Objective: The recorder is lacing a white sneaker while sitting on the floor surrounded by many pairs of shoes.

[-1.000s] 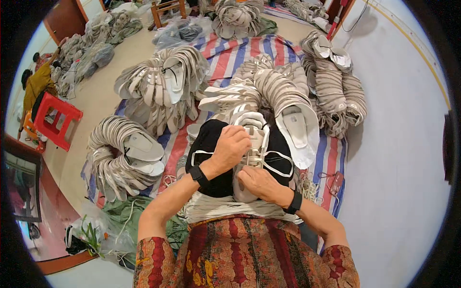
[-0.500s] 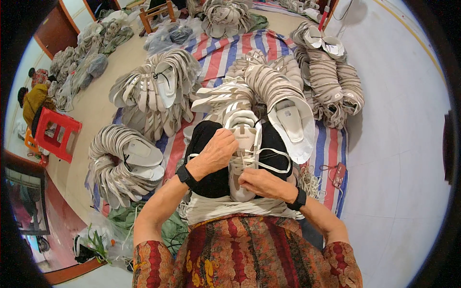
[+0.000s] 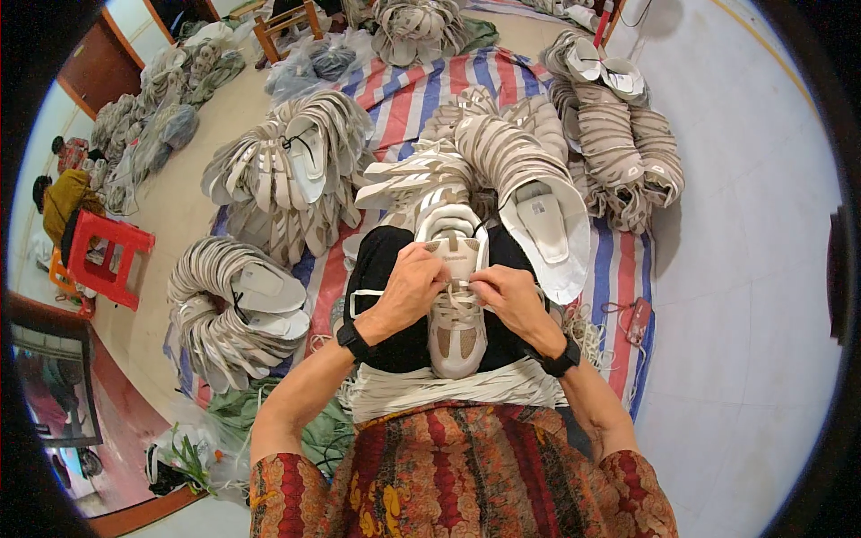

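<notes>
A beige and white sneaker upper (image 3: 457, 348) lies on my lap, toe toward me, with white lace crossing its front. My left hand (image 3: 413, 289) is closed in a pinch at the left eyelet edge; a loop of white lace shows beside it. Opposite, my right hand (image 3: 513, 303) pinches at the right eyelet edge, its fingertips close to the left hand's. The lace between the fingers is mostly covered. Black cloth (image 3: 375, 269) covers my knees under the upper. Across my lap lies a thick bundle of white laces (image 3: 448, 391).
Rings of stacked shoe uppers stand ahead (image 3: 489, 148), at left (image 3: 202, 314), far left (image 3: 269, 170) and right (image 3: 614, 148) on a striped sheet (image 3: 408, 103). A red stool (image 3: 108, 260) stands left, near another person (image 3: 67, 202). A small red object (image 3: 639, 321) lies right.
My right hand has moved up from the toe to the upper eyelets, beside my left hand. The lace loop that spread out at right no longer shows there. My left hand stays nearly in place.
</notes>
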Motion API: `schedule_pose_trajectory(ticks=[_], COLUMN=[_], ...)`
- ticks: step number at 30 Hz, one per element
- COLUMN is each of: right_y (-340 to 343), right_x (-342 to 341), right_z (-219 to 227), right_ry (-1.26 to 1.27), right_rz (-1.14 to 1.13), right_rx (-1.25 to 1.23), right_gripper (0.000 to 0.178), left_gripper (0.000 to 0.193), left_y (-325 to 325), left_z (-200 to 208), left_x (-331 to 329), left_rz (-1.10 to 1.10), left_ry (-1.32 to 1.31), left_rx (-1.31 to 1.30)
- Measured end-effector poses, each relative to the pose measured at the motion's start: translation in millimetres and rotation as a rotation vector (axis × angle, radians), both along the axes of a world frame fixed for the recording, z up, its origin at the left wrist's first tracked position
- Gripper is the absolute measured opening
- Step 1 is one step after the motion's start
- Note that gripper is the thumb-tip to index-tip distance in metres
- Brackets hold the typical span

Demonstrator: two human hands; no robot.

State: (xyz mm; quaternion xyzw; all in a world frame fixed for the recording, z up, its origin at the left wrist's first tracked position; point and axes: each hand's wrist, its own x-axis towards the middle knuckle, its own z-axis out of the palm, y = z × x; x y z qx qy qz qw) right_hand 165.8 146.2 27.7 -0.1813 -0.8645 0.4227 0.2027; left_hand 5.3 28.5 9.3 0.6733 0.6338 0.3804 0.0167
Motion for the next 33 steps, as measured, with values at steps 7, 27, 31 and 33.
schedule_pose_trajectory(ticks=[7, 27, 31, 33], right_y=[-4, 4, 2, 1], right_x=[-17, -15, -10, -9], right_z=[-4, -9, -8, -8], right_ry=[-0.132, 0.173, 0.129, 0.123], right_rz=[-0.008, 0.044, 0.074, 0.085], right_rx=[-0.393, 0.542, 0.560, 0.586], right_gripper=[0.012, 0.019, 0.016, 0.016], left_gripper=[0.020, 0.004, 0.006, 0.008], left_y=[2, -4, -9, -11], left_z=[-6, 7, 6, 9], left_x=[12, 7, 12, 16], left_rz=[0.127, 0.200, 0.083, 0.086], left_ry=[-0.138, -0.021, 0.025, 0.339], left_rx=[0.032, -0.255, -0.155, -0.077])
